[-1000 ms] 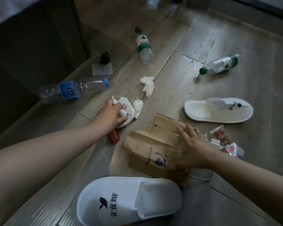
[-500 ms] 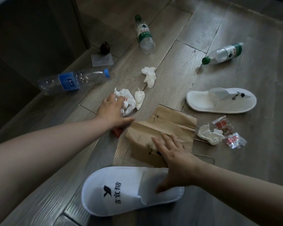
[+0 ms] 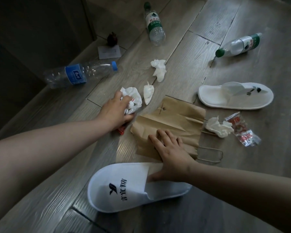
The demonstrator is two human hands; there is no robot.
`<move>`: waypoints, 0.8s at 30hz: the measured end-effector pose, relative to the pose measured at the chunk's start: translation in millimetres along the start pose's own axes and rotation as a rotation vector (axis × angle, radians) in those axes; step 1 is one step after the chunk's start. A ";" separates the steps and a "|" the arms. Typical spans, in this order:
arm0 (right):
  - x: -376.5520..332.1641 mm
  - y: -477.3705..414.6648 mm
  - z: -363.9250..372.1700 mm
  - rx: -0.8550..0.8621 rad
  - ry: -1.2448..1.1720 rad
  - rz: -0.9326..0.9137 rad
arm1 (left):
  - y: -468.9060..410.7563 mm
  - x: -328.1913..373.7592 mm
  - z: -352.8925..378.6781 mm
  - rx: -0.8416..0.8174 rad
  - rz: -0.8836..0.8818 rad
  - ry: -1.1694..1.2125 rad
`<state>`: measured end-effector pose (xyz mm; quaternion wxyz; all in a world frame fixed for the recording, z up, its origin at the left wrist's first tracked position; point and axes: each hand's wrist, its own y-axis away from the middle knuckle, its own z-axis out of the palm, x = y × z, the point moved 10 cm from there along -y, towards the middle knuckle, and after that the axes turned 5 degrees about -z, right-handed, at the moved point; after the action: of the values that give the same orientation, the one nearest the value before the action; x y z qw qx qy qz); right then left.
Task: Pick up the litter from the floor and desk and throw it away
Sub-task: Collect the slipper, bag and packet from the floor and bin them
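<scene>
Ok so the left hand (image 3: 115,113) has its fingers curled round a crumpled white wad (image 3: 133,100), tissue or wrapper. It's down on the floor, just left of the brown paper bag (image 3: 173,118). The right hand (image 3: 170,158) lies on the near end of that bag, fingers spread and pretty much straight, pressing it flat. Its thumb is down at the mouth of the closed-toe slipper (image 3: 124,187). A bit of red wrapper (image 3: 121,131) pokes out from under the left wrist, and the bag's handle loop (image 3: 210,154) lies flat to the right.

The surface is a grey-brown wood-look plank floor (image 3: 191,52), kinda dim, with a dark cabinet or wall panel (image 3: 40,31) along the left.

Head count:
- 3 plastic bottles, all lying down: blue-capped bottle (image 3: 79,74) on the left, far green-capped bottle (image 3: 154,24), right green-capped bottle (image 3: 240,45).
- 3 loose crumpled tissues: far tissue (image 3: 159,69), middle tissue (image 3: 148,92) just beside the wad, right tissue (image 3: 218,127) near the bag's right edge.
- 2 white slippers: the closed-toe one, plus a thong slipper (image 3: 235,96).
- Clear wrappers (image 3: 242,132) with red print, touching the right tissue. Looks like two, can't say for sure.
- 1 white card (image 3: 109,51) with a small dark object (image 3: 112,39) at its far edge. No idea what that is.
</scene>
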<state>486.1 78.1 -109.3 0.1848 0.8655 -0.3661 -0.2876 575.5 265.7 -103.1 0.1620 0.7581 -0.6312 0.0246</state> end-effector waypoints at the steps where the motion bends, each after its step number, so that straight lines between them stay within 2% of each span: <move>1: -0.1 -2.2 0.9 -0.025 -0.027 0.002 | 0.2 -0.6 0.8 -0.005 0.002 0.000; 6: -10.1 -1.1 1.1 -0.093 -0.139 0.048 | 0.3 -2.7 1.3 -0.022 0.018 0.021; 12: -28.3 18.8 34.0 -0.226 0.044 -0.009 | 1.6 -2.0 1.6 -0.037 0.024 0.013; 16: -23.7 17.3 43.0 -0.152 0.114 0.003 | 3.7 -3.0 0.3 -0.046 0.022 0.008; 24: -25.2 15.2 29.8 0.032 0.019 0.053 | 10.2 -5.8 0.2 -0.045 0.046 -0.026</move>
<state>445.0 83.3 -115.0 0.1820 0.8610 -0.3917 -0.2684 564.5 269.7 -102.6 0.1703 0.7398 -0.6509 0.0042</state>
